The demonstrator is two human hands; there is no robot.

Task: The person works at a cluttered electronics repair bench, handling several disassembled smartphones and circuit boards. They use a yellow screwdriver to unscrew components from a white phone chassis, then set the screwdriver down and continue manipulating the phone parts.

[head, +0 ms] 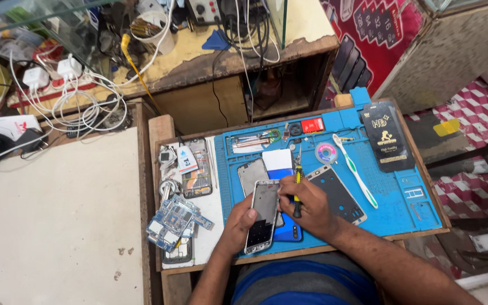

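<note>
Silver-framed phone sits gripped in left-hand fingers, while right-hand fingers hold a yellow-handled screwdriver beside it.

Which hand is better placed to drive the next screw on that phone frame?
Right, probably. The right hand already holds the yellow-handled screwdriver beside the phone frame. The left hand grips the frame's left edge, steadying it over the blue mat.
</note>
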